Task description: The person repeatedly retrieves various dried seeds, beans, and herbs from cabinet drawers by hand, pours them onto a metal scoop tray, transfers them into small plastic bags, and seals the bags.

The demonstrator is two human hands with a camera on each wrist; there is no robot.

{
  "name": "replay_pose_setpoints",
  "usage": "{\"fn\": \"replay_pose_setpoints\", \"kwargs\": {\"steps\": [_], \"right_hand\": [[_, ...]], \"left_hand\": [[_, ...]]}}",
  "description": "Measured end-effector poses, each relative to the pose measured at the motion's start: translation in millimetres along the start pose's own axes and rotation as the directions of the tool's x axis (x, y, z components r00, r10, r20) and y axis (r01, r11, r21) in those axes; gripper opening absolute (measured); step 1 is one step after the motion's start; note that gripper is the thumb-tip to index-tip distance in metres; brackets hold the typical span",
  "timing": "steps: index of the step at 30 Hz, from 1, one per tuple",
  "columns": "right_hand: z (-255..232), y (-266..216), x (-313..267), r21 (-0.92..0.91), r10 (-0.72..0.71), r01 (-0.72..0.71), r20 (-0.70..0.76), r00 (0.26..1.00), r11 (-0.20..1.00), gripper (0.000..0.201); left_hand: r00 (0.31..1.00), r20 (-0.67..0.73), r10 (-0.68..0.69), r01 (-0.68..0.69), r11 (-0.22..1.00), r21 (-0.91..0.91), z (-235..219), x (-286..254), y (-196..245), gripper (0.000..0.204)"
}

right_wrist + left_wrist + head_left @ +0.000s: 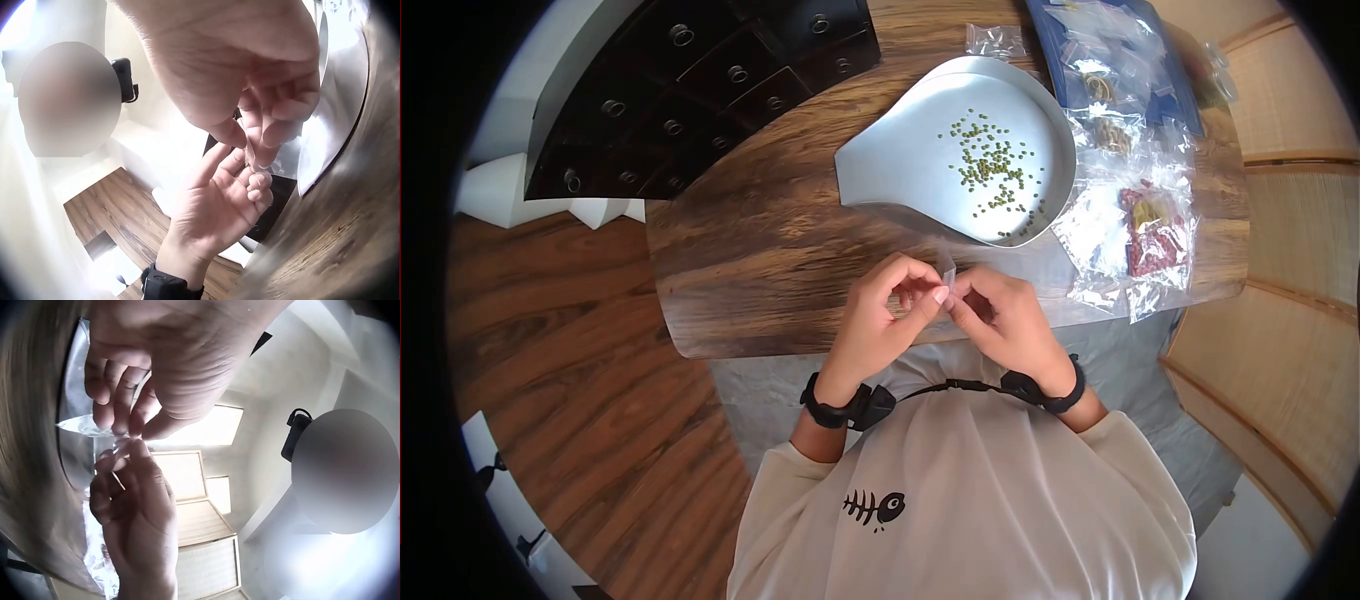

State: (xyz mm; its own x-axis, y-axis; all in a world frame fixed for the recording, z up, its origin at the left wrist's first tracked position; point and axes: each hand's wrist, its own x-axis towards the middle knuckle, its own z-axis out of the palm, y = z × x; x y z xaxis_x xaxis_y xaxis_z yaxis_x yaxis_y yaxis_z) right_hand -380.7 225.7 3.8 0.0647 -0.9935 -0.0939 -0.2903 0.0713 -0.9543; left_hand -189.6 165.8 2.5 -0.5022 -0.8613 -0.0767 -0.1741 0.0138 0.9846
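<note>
Pinching small clear bag [945, 272] btwn both grips, left hand [887, 312], right hand [1003, 318], prob. at its top edge

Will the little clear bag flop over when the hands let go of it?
Probably. The bag looks thin and crinkly, so likely floppy and very light. Both hands pinch it by fingertips, hinting it's slippery. It shouldn't roll.

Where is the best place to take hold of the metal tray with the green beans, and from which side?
Probably by the narrow spout end of the metal tray, coming in from the person's left. The tray tapers there into a part narrow enough to grip, and that end is bare, while the green beans lie in the wide round part. On the right, plastic bags crowd its rim.
</note>
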Motion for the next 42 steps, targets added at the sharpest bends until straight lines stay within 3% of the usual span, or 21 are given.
{"fn": "replay_pose_setpoints", "kwargs": {"steps": [6, 13, 15, 22, 24, 25, 27, 33, 36, 42], "right_hand": [[-0.6, 2.5, -1.9, -0.015, -0.092, 0.092, -0.002, 0.996, 0.996, 0.012], [-7.5, -3.2, 0.1, 0.002, -0.064, 0.064, 0.018, 0.998, 0.998, 0.012], [-9.5, -3.7, 0.7, 0.040, 0.005, -0.008, 0.062, 0.998, 0.999, 0.012], [-5.9, 1.4, 0.8, 0.037, -0.037, 0.035, 0.055, 0.998, 0.999, 0.011], [-3.8, -5.5, 0.8, 0.215, 0.094, -0.089, -0.014, 0.996, 0.973, 0.010], [-2.7, -3.6, 1.2, 0.214, 0.094, -0.089, -0.013, 0.996, 0.973, 0.010], [-0.2, 2.0, 1.8, 0.203, 0.081, -0.050, -0.145, 0.986, 0.978, 0.010], [-6.5, 0.5, 2.2, 0.149, 0.063, -0.059, -0.025, 0.998, 0.987, 0.009], [-3.8, -1.1, 2.6, 0.151, 0.010, -0.007, -0.017, 1.000, 0.988, 0.015], [-7.2, -2.5, 2.4, 0.087, 0.062, -0.060, -0.018, 0.998, 0.994, 0.013]], "left_hand": [[1.000, 0.025, 0.005, -0.008, 0.993, 0.117, -1.8, -3.7, 5.9, 0.007], [1.000, -0.004, 0.020, -0.019, 0.997, 0.079, 3.9, -3.5, 5.4, 0.007], [1.000, -0.006, 0.016, -0.016, 0.997, 0.072, 3.8, -3.9, 6.2, 0.007], [1.000, -0.003, 0.007, -0.007, 0.997, 0.079, 1.9, -6.0, 3.6, 0.007], [1.000, -0.007, 0.005, -0.004, 0.996, 0.089, 2.2, -6.3, 5.9, 0.007], [1.000, -0.009, 0.001, -0.001, 0.995, 0.099, 2.5, -6.5, 7.3, 0.007], [1.000, -0.015, -0.007, 0.009, 0.995, 0.099, 3.1, -7.2, 9.9, 0.005], [0.999, -0.027, 0.039, -0.036, 0.992, 0.120, 5.2, -7.7, 8.9, 0.008], [0.998, -0.030, 0.062, -0.057, 0.988, 0.146, 8.9, -8.1, 9.2, 0.009], [0.996, -0.056, 0.076, -0.066, 0.985, 0.161, 11.0, -8.6, 13.0, 0.013]]}}
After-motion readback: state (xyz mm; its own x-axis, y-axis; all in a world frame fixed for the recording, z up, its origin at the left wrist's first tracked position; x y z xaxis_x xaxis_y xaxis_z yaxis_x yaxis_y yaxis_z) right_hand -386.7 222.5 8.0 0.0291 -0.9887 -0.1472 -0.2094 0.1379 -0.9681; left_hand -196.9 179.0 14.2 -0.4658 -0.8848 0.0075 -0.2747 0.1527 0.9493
